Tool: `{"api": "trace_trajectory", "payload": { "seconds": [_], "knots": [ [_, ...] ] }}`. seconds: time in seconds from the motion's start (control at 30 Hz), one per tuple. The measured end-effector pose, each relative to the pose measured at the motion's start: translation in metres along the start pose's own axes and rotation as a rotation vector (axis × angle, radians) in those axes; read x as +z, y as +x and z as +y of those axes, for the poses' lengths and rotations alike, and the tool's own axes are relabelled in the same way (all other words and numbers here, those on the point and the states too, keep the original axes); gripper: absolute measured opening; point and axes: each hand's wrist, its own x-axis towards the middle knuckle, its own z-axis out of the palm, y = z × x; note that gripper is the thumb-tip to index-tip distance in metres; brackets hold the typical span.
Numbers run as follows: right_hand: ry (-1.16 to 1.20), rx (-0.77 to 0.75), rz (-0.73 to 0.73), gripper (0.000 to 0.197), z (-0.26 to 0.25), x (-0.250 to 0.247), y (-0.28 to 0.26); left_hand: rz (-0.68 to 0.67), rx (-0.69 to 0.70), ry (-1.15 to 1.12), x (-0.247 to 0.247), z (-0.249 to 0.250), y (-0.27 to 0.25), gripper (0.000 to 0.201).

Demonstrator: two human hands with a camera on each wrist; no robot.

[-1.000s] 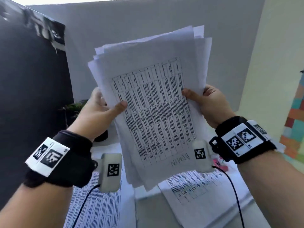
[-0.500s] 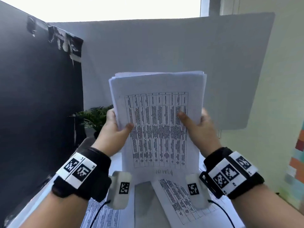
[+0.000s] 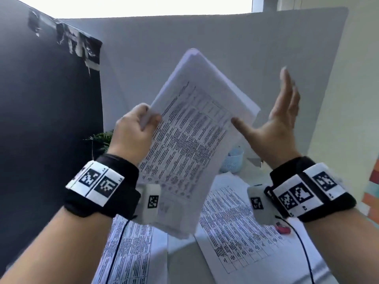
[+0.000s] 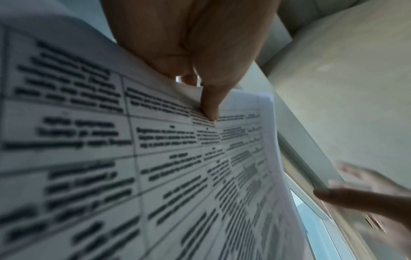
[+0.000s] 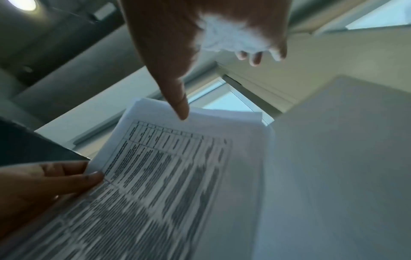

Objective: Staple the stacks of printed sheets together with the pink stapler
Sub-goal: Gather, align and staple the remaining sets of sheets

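Note:
My left hand (image 3: pixel 141 121) pinches the left edge of a stack of printed sheets (image 3: pixel 192 140), held in the air and tilted to the right. The left wrist view shows its thumb (image 4: pixel 211 103) pressed on the printed page (image 4: pixel 155 158). To the right of the stack my right hand (image 3: pixel 274 115) is spread flat, fingers straight, clear of the paper. In the right wrist view its thumb (image 5: pixel 177 98) points toward the stack's top corner (image 5: pixel 177 158). A bit of the pink stapler (image 3: pixel 283 229) shows on the table under my right wrist.
More printed sheets (image 3: pixel 231 226) lie on the table below, with another pile (image 3: pixel 131 253) at lower left. A pale blue basket (image 3: pixel 233 160) stands behind. A black panel (image 3: pixel 41 119) walls the left, a grey board (image 3: pixel 225 48) the back. A plant (image 3: pixel 100 138) sits in the corner.
My right hand has let go of the stack and spread flat to the right. The stack, now held by the left hand alone, has tilted from upright to slanting right.

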Motion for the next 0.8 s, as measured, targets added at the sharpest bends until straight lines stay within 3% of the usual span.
{"api": "trace_trajectory", "payload": {
  "seconds": [0.07, 0.13, 0.23, 0.33, 0.4, 0.5, 0.6, 0.67, 0.7, 0.8],
  "knots": [
    [-0.070, -0.083, -0.093, 0.111, -0.011, -0.007, 0.008, -0.082, 0.101, 0.108, -0.002, 0.008, 0.002, 0.012],
    [0.011, 0.012, -0.261, 0.096, -0.015, -0.006, 0.011, -0.151, 0.173, 0.250, 0.002, 0.013, -0.003, 0.016],
    [0.323, 0.277, -0.500, 0.033, -0.006, 0.005, -0.002, -0.169, 0.164, 0.477, 0.009, 0.010, -0.014, 0.021],
    [0.419, 0.409, -0.485, 0.011, 0.009, 0.009, -0.017, -0.184, 0.007, 0.702, 0.009, -0.007, -0.023, 0.027],
    [0.509, 0.481, -0.394, 0.009, 0.018, 0.009, -0.020, -0.095, -0.088, 0.772, 0.003, -0.023, -0.027, 0.046],
    [0.647, 0.548, -0.301, 0.027, 0.026, 0.007, -0.017, 0.121, -0.211, 0.535, -0.014, -0.041, -0.025, 0.086],
    [0.679, 0.550, -0.247, 0.037, 0.030, 0.010, -0.016, 0.221, -0.381, 0.030, -0.023, -0.056, -0.019, 0.117],
    [0.669, 0.552, -0.240, 0.048, 0.032, 0.015, -0.020, 0.224, -0.458, -0.281, -0.024, -0.064, -0.020, 0.111],
    [0.655, 0.565, -0.257, 0.056, 0.034, 0.018, -0.024, 0.187, -0.496, -0.323, -0.023, -0.068, -0.023, 0.100],
    [0.537, 0.625, -0.339, 0.044, 0.044, 0.029, -0.044, 0.079, -0.585, -0.174, -0.014, -0.079, -0.039, 0.071]
  ]
}}
